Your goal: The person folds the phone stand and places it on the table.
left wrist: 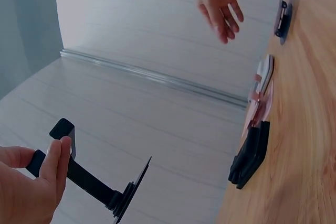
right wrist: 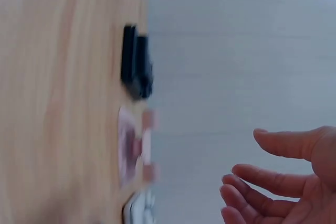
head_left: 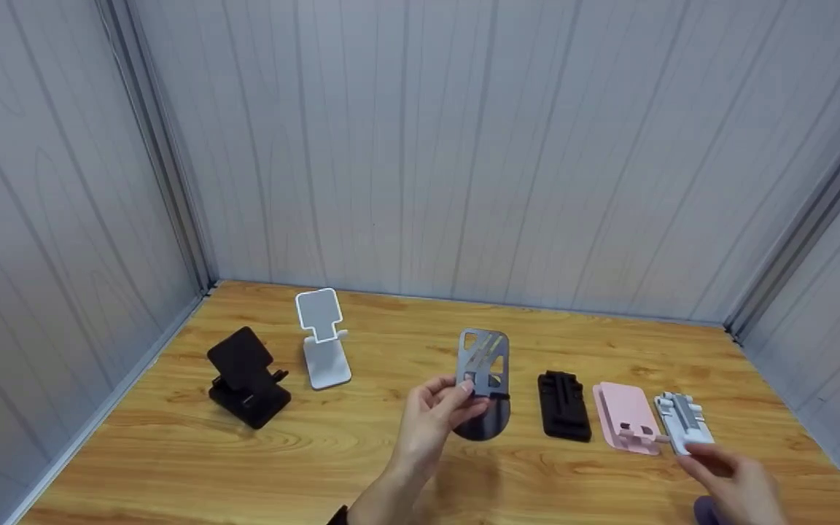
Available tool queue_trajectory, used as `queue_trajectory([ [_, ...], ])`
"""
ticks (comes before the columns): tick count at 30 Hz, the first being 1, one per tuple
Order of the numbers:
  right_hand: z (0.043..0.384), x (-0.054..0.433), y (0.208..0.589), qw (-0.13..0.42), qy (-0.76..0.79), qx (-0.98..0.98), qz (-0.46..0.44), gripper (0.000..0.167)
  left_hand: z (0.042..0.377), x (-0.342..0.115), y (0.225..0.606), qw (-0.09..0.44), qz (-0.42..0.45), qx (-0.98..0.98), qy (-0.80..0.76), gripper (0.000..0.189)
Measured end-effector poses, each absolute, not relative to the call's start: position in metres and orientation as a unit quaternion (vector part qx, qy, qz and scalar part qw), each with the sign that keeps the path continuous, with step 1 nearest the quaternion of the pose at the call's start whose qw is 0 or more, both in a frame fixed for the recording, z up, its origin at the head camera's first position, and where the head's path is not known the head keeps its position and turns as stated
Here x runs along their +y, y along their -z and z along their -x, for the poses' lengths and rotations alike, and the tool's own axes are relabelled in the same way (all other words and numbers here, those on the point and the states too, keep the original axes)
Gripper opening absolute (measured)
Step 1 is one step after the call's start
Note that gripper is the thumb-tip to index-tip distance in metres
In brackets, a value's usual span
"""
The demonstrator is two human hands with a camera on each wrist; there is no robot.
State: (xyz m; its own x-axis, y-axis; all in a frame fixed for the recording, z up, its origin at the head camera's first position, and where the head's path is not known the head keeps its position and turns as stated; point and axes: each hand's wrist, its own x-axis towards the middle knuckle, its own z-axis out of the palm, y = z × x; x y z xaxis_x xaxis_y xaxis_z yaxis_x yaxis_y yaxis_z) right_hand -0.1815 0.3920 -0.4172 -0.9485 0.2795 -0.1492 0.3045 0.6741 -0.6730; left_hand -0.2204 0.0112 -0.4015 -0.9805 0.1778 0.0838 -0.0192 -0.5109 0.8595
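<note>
My left hand [head_left: 427,419] grips a dark grey metal phone stand [head_left: 482,364] by its cradle end, thumb in front and fingers behind. The stand is off the table, its round base [head_left: 484,424] hanging below the cut-out plate; in the left wrist view, a slanted arm [left wrist: 92,179] joins its parts. My right hand [head_left: 737,485] hovers at the right, holding nothing, thumb and fingers apart in the right wrist view. It is nearest a folded white phone stand [head_left: 685,423] and a purple-grey stand [left wrist: 284,19], which it partly covers in the head view.
A folded pink phone stand [head_left: 625,415] and a folded black one [head_left: 564,407] lie left of the white one. Unfolded black [head_left: 249,379] and white [head_left: 325,343] stands are upright at the left. Pale panel walls [head_left: 420,146] enclose the wooden table [head_left: 245,474] at back and sides.
</note>
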Motion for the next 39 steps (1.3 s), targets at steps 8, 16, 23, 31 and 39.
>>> queue_trajectory([
  [8,0.199,0.334,0.41,0.02,0.448,0.889,-0.097,0.042,0.208,0.025,0.397,0.07,-0.089,0.476,-0.872,0.024],
  [16,0.213,0.297,0.415,0.059,0.532,0.844,0.029,0.046,0.201,0.033,0.399,0.071,-0.097,0.467,-0.876,0.022],
  [23,0.222,0.271,0.422,0.085,0.577,0.811,0.051,0.046,0.199,0.038,0.403,0.073,-0.091,0.466,-0.877,0.02],
  [31,0.226,0.258,0.43,0.102,0.627,0.768,0.085,0.042,0.197,0.044,0.408,0.076,-0.098,0.455,-0.882,0.017],
  [39,0.227,0.251,0.437,0.127,0.666,0.73,0.09,0.04,0.194,0.048,0.412,0.096,-0.092,0.456,-0.88,0.015],
])
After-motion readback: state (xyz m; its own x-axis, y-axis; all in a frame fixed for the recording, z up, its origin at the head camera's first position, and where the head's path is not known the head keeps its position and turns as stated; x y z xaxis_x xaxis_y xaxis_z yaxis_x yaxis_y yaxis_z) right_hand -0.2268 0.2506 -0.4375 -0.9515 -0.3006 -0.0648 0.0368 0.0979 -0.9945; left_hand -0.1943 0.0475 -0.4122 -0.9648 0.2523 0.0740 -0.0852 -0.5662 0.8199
